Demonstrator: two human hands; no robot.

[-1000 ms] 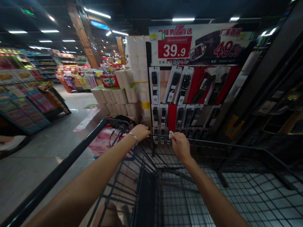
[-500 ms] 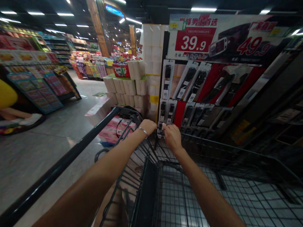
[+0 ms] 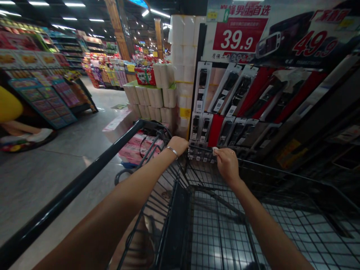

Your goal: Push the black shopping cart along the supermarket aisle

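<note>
A dark wire shopping cart [image 3: 213, 236] spreads out below me, its thick black handle [image 3: 81, 180] running along the left. My left hand [image 3: 179, 146], with a silver bracelet at the wrist, is closed over the cart's far rim near the corner. My right hand [image 3: 227, 165] is closed around a small white wipe [image 3: 215, 150], pressing it against the same rim a short way to the right. Most of the wipe is hidden inside my fingers.
Straight ahead hang packaged belts [image 3: 203, 84] on a rack beneath a price sign [image 3: 239, 33]. Paper roll packs [image 3: 150, 95] are stacked left of it, with pink packages [image 3: 135, 152] below. Farther left are a display stand [image 3: 42, 99] and grey floor [image 3: 84, 150].
My right hand has slid to the right along the cart's rim with the wipe, away from my left hand. My left hand stays on the rim. The view has tilted down slightly.
</note>
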